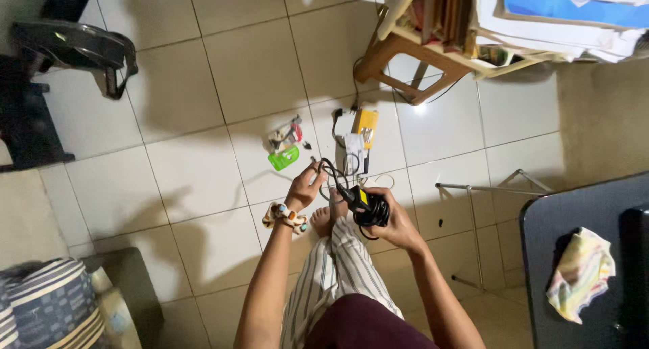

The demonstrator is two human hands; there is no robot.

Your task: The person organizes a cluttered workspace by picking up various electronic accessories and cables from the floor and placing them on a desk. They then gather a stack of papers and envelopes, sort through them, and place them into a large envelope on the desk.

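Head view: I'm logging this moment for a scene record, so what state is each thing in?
Black cable: partly uncoiled, one end pinched in the left hand.
Black charger block: held in the right hand, cable wound round it.
Green packet: lying flat on the floor tiles.
Yellow box: lying on the floor.
Striped cloth: crumpled on the dark table.
Wooden stool: standing, loaded with papers.

Probably home: tiled floor (pixel 203 65), wooden stool (pixel 412 58) under stacked papers (pixel 541 17), striped cushion (pixel 47 301).

Packages on the floor tiles

I see a flat green plastic packet (pixel 283 158) lying just beside a clear crumpled wrapper (pixel 284 134), and a yellow rectangular card pack (pixel 366 126) nearby.
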